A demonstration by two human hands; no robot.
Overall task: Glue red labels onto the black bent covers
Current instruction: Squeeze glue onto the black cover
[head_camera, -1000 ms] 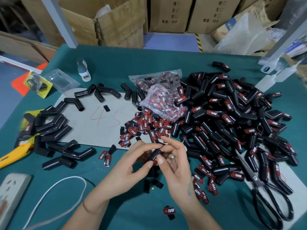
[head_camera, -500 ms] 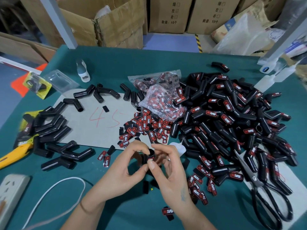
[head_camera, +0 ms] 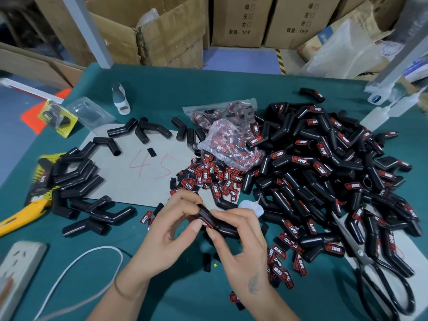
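Both hands hold one black bent cover (head_camera: pixel 217 222) above the green table, near the front centre. My left hand (head_camera: pixel 171 230) grips its upper end, thumb pressing on a red label (head_camera: pixel 205 222) stuck to it. My right hand (head_camera: pixel 240 242) pinches the cover's lower half from the right. Loose red labels (head_camera: pixel 208 177) lie in a heap just behind the hands. A big pile of labelled covers (head_camera: pixel 324 172) fills the right side. Plain unlabelled covers (head_camera: pixel 74 177) lie at the left.
Large black scissors (head_camera: pixel 379 274) lie at the front right. A clear bag of labels (head_camera: pixel 229 140) sits mid-table on grey card marked 45 (head_camera: pixel 139 181). A small glue bottle (head_camera: pixel 251 207) lies beside my right hand. Yellow knife (head_camera: pixel 20 216), power strip (head_camera: pixel 20 269) and white cable at left.
The cover has been turned in my hands: it pointed end-on before, and now lies lengthwise with the red label facing up under my left thumb.
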